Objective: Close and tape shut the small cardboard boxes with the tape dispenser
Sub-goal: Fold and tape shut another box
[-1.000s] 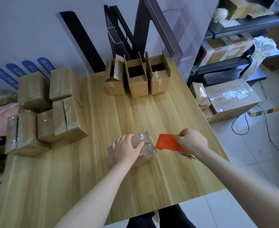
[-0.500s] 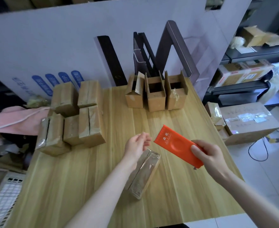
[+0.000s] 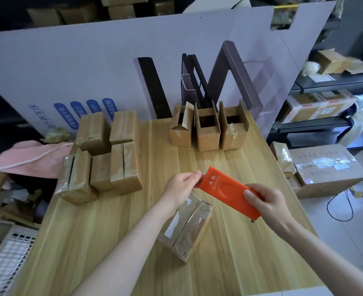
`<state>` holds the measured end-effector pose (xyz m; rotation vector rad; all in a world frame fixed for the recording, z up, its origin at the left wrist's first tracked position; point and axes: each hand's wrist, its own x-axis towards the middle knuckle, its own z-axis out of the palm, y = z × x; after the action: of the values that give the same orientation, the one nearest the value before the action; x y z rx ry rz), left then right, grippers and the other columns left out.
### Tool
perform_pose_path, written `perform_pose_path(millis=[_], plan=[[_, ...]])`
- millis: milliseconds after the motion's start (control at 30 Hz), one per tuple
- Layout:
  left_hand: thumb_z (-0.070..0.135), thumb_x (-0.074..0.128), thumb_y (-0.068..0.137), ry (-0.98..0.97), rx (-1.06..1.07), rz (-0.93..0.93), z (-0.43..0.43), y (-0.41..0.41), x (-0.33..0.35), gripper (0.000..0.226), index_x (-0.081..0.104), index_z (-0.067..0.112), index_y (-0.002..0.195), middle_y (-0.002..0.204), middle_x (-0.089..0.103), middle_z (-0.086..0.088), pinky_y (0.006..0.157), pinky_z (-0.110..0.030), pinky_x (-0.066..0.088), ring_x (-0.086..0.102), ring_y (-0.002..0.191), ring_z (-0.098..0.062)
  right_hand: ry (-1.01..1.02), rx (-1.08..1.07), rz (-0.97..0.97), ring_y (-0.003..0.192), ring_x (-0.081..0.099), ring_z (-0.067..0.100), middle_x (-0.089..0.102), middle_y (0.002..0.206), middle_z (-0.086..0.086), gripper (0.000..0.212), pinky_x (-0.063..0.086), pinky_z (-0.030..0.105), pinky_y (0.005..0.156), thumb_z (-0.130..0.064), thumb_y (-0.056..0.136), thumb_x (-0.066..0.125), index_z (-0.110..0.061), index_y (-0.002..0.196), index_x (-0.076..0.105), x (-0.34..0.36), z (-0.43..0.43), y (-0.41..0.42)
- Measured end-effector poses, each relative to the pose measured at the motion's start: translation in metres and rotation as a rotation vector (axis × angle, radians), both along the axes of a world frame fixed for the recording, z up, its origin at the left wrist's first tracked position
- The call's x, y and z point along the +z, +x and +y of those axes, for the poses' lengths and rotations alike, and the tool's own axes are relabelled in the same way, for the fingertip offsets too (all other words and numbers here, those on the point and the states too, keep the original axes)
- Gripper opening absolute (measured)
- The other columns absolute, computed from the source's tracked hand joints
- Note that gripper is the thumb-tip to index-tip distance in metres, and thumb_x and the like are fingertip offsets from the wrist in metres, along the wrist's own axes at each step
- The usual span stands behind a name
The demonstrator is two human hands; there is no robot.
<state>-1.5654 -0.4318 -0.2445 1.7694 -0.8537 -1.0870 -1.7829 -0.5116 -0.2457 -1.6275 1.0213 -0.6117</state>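
My left fingers (image 3: 194, 177) quit the box (image 3: 189, 228) beneath, now pinching the tape dispenser (image 3: 225, 191) my right hand (image 3: 269, 202) grips: new strip likely.

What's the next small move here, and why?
Probably draw a tape end out from the dispenser: left hand pinches at its front edge, right hand grips the back, and the box lies just below.
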Motion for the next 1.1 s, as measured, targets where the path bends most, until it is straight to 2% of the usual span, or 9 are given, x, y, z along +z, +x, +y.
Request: perform_pose_path(millis=[67,233,300,400,467,567,767,900,1100], plan=[[0.049,0.043,0.098,0.037,-0.087,-0.105,0.000,0.000,-0.004,0.041,0.073,0.021,0.099,0.099,0.073,0.004,0.086,-0.031,0.047,0.065,0.096,-0.014,-0.006,-0.004,0.035,0.049,0.057,0.021,0.059,0.060,0.007,0.020,0.052,0.040,0.040,-0.008,0.092,0.059,-0.021,0.080,0.069,-0.001,0.000,0.001],[0.039,0.049,0.098,0.069,0.001,0.109,-0.001,0.002,-0.007,0.032,0.072,0.017,0.098,0.095,0.071,0.007,0.080,-0.026,0.044,0.063,0.092,-0.012,0.122,-0.004,-0.052,0.048,0.054,0.017,0.058,0.061,0.011,0.018,0.047,0.032,0.039,-0.009,0.094,0.057,-0.013,0.083,0.070,0.000,0.001,0.000],[0.035,0.051,0.098,0.072,0.028,0.165,-0.001,0.005,-0.007,0.030,0.072,0.015,0.099,0.093,0.072,0.005,0.077,-0.025,0.045,0.064,0.087,-0.009,0.131,0.007,-0.061,0.048,0.055,0.016,0.058,0.059,0.007,0.012,0.048,0.032,0.039,-0.021,0.087,0.062,-0.013,0.084,0.071,0.000,0.002,-0.001],[0.025,0.059,0.095,0.103,0.119,0.272,-0.006,0.008,-0.006,0.020,0.072,0.009,0.094,0.081,0.073,0.000,0.065,-0.022,0.044,0.066,0.069,-0.008,0.119,0.032,-0.048,0.048,0.056,0.016,0.059,0.056,0.002,0.022,0.050,0.035,0.041,-0.029,0.079,0.058,-0.013,0.086,0.072,-0.001,0.002,-0.001],[0.015,0.067,0.089,0.126,0.173,0.296,-0.012,0.011,-0.005,0.008,0.071,0.008,0.087,0.069,0.069,-0.002,0.053,-0.018,0.039,0.061,0.058,-0.008,0.105,0.049,-0.049,0.048,0.057,0.017,0.060,0.057,0.001,0.012,0.051,0.037,0.042,-0.021,0.086,0.063,-0.014,0.088,0.072,0.001,0.002,0.001],[0.008,0.074,0.082,0.143,0.216,0.240,-0.022,0.015,-0.003,0.006,0.070,0.010,0.077,0.061,0.068,-0.001,0.048,-0.017,0.036,0.058,0.050,-0.007,0.040,0.046,-0.011,0.049,0.058,0.021,0.062,0.061,0.005,0.016,0.053,0.040,0.043,-0.010,0.094,0.058,-0.016,0.087,0.071,0.006,-0.002,0.008],[-0.004,0.068,0.079,0.156,0.267,0.026,-0.039,0.025,-0.005,0.016,0.072,0.009,0.071,0.068,0.070,-0.004,0.054,-0.020,0.045,0.059,0.056,-0.012,0.002,0.080,0.069,0.048,0.061,0.029,0.062,0.063,0.011,0.011,0.054,0.045,0.044,-0.015,0.093,0.061,-0.014,0.089,0.071,0.010,-0.006,0.016],[-0.011,0.056,0.076,0.184,0.373,-0.050,-0.032,0.056,-0.020,0.027,0.071,0.010,0.070,0.070,0.070,-0.006,0.058,-0.021,0.047,0.059,0.062,-0.014,0.002,0.026,0.152,0.043,0.056,0.022,0.059,0.058,0.011,0.016,0.049,0.033,0.038,-0.005,0.091,0.060,-0.012,0.083,0.070,0.007,-0.015,-0.029],[0.001,0.070,0.081,0.285,0.366,-0.059,-0.013,0.072,-0.068,0.014,0.071,0.011,0.072,0.070,0.070,-0.003,0.056,-0.019,0.046,0.058,0.058,-0.010,-0.079,-0.018,0.473,0.039,0.060,0.024,0.065,0.056,0.006,0.022,0.048,0.028,0.038,-0.012,0.089,0.064,-0.027,0.073,0.070,-0.018,-0.018,-0.078]])
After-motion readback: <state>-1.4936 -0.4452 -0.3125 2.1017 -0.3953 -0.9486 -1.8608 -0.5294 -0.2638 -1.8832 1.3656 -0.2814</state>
